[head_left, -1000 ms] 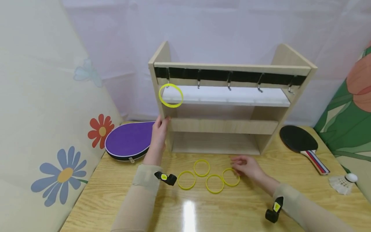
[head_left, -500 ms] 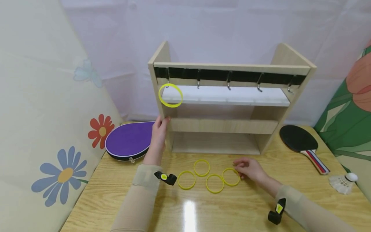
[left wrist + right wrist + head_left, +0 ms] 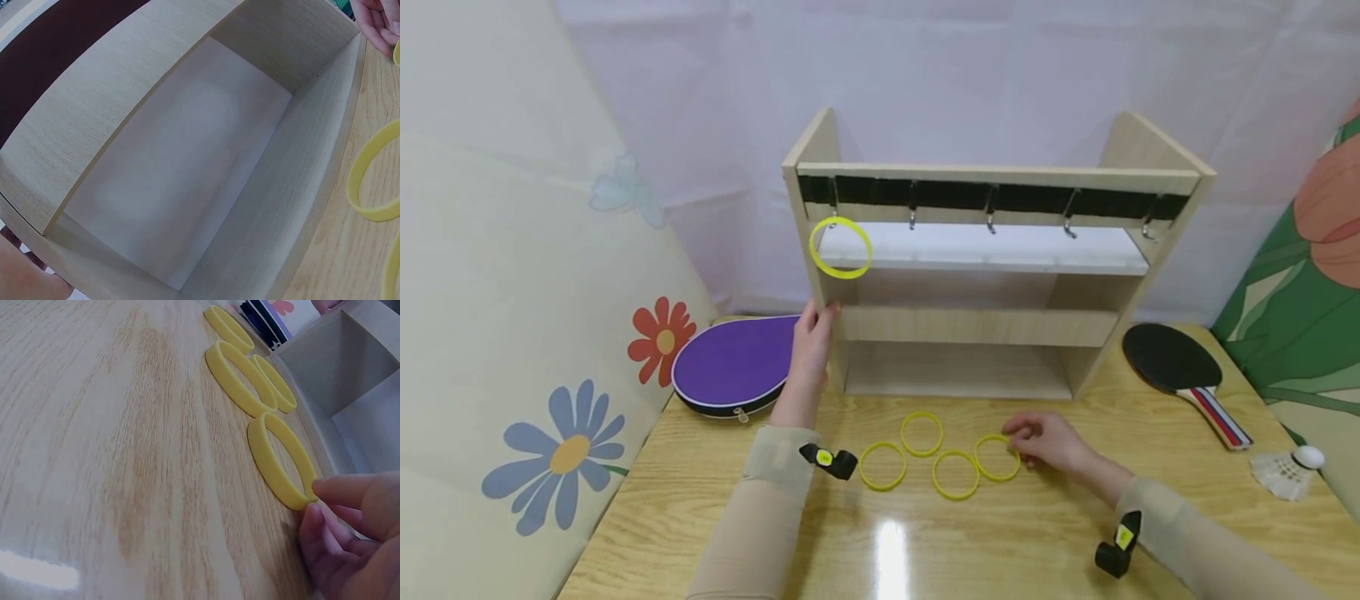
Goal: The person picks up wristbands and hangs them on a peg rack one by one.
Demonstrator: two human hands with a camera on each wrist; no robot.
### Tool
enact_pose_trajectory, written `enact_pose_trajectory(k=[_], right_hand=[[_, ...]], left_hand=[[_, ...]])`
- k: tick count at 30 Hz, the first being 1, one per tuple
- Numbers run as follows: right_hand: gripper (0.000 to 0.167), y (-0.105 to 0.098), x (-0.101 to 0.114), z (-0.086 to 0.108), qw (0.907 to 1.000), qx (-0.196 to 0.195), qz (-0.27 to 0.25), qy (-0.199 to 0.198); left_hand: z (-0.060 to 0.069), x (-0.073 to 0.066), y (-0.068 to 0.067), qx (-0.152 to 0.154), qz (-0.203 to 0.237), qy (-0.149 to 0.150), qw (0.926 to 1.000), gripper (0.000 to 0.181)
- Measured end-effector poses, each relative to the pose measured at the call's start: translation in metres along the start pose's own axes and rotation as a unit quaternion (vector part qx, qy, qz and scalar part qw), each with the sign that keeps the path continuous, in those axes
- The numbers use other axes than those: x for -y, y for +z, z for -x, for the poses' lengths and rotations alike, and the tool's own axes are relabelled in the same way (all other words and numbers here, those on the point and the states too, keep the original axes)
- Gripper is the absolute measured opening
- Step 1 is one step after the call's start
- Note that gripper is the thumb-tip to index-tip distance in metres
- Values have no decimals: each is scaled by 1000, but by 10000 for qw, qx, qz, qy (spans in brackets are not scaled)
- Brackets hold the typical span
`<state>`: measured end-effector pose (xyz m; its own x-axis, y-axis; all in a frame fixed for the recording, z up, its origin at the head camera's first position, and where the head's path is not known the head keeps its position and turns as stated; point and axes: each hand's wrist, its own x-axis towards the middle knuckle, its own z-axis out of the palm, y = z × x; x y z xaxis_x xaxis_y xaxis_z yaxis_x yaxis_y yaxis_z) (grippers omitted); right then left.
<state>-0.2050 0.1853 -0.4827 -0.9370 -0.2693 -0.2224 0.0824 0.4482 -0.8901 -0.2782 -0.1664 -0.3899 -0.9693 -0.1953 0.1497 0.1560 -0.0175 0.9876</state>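
Observation:
My left hand grips the left side panel of a pale wooden shelf rack, thumb on the front edge. In the left wrist view only part of that hand shows, at the lower left corner. My right hand pinches the right edge of the rightmost yellow wristband between thumb and finger, as the right wrist view shows with the band lying on the table. More yellow wristbands lie flat to its left. Another yellow wristband hangs from the leftmost metal hook.
Several metal hooks line a black strip on the rack's top bar. A purple zipped paddle case lies left of the rack. To the right are a black table tennis paddle and a shuttlecock on the wooden table.
My right hand has shifted slightly right and toward me, its fingers coming from above the rightmost wristband to its right edge. My left hand stays on the rack's side panel.

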Motion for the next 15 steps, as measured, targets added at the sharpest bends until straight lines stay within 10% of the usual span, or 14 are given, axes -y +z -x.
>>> enact_pose_trajectory(k=[15], right_hand=[[31, 2, 1, 1, 9999, -53, 142, 77]], left_hand=[[1, 0, 0, 25, 38, -68, 10000, 38]])
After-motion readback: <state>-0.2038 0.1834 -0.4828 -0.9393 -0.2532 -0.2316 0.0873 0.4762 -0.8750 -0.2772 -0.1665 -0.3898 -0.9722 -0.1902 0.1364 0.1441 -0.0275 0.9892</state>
